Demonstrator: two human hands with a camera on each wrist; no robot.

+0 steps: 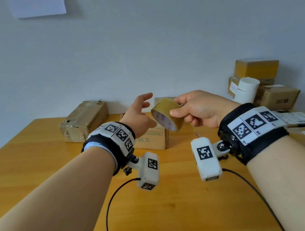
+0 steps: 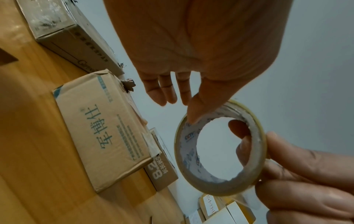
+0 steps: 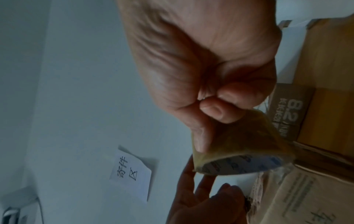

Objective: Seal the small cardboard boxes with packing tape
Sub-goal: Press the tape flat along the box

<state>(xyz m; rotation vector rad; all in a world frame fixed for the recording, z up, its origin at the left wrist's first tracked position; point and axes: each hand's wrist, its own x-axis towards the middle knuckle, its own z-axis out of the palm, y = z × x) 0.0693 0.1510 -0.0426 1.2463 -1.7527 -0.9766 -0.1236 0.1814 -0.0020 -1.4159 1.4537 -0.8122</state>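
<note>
A person's right hand [image 1: 196,108] pinches a roll of packing tape [image 1: 166,115] above a wooden table [image 1: 165,224], thumb on the outer band and fingers hooked through the core, tilting the roll's open face toward the left hand [image 1: 139,115], apparently so its free end can be found. The left hand's fingers are spread and relaxed, holding nothing; its thumb [image 2: 193,112] rests on the roll's rim, likely feeling for the tape's edge. Just beyond the hands sits a small cardboard box [image 1: 152,139] with teal print, seemingly the one to be sealed; no fresh strip crosses it yet. Farther back, against the wall, lie a larger taped box [image 1: 84,120] to the left and a stack of boxes [image 1: 258,79] with a white tub [image 1: 247,89] to the right. The left wrist view alone shows the thumb's contact and fingers inside the core; the right wrist view alone shows the printed words on the paper notice [image 3: 130,174] on the wall.
</note>
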